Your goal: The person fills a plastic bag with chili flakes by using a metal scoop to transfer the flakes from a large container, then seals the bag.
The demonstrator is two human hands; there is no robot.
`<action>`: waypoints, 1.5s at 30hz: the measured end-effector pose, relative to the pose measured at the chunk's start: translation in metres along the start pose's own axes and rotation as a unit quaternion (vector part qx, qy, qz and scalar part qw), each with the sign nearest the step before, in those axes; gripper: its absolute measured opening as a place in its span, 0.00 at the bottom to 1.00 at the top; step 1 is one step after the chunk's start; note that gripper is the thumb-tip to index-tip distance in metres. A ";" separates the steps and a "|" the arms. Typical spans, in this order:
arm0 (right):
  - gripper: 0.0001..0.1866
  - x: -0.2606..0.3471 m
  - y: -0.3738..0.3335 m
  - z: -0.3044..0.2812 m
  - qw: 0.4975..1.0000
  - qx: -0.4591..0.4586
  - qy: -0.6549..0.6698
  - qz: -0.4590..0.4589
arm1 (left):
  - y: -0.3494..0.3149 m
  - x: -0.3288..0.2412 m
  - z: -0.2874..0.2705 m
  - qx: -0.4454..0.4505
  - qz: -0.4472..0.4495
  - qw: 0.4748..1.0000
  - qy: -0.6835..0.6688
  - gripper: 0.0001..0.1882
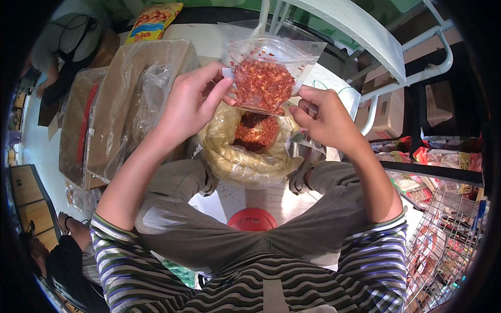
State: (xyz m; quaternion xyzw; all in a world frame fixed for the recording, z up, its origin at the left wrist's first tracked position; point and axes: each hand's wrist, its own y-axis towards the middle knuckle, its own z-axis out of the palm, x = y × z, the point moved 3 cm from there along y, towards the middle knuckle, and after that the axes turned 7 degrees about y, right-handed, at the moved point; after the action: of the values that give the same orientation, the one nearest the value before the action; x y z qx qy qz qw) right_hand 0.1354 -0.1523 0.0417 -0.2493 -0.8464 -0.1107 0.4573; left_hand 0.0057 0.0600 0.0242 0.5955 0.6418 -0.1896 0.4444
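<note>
A clear zip-top pouch (263,83) of red chili flakes is held up in front of me. My left hand (195,99) pinches its left edge, where a small white piece shows by the thumb. At the lower right corner, my right hand (329,117) grips it between thumb and curled fingers; a ring is on one finger. The pouch's upper part holds few flakes, and I cannot tell whether its seal is closed. Below it stands a large yellowish plastic bag (224,161), its rim rolled outward, with loose chili flakes (255,133) inside.
Plastic-lined cardboard boxes (112,112) stand at left, with a yellow packet (154,22) beyond. A red container (253,219) sits between my legs. On the right are a white metal frame (443,60) and a wire basket (443,240) of packets. Two people are at the left.
</note>
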 end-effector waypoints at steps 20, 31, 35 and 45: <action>0.07 -0.001 -0.004 -0.005 0.997 -0.045 -0.021 -0.061 | 0.000 -0.006 0.003 0.063 -0.101 0.991 -0.064 0.10; 0.07 -0.006 0.002 -0.006 0.997 -0.052 -0.002 -0.065 | 0.001 0.007 -0.002 0.092 -0.115 0.982 -0.115 0.08; 0.08 -0.008 0.003 0.001 0.992 -0.075 -0.014 -0.096 | 0.001 0.007 0.002 0.075 -0.111 0.988 -0.078 0.09; 0.07 -0.008 0.005 -0.003 0.990 -0.084 -0.011 -0.110 | 0.001 0.008 0.003 0.035 -0.065 0.995 -0.063 0.05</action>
State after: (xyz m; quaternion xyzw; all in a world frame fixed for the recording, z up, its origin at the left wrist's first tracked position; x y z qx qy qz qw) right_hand 0.1436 -0.1519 0.0369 -0.1935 -0.8616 -0.2286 0.4099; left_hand 0.0083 0.0625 0.0159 0.5546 0.6429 -0.2777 0.4495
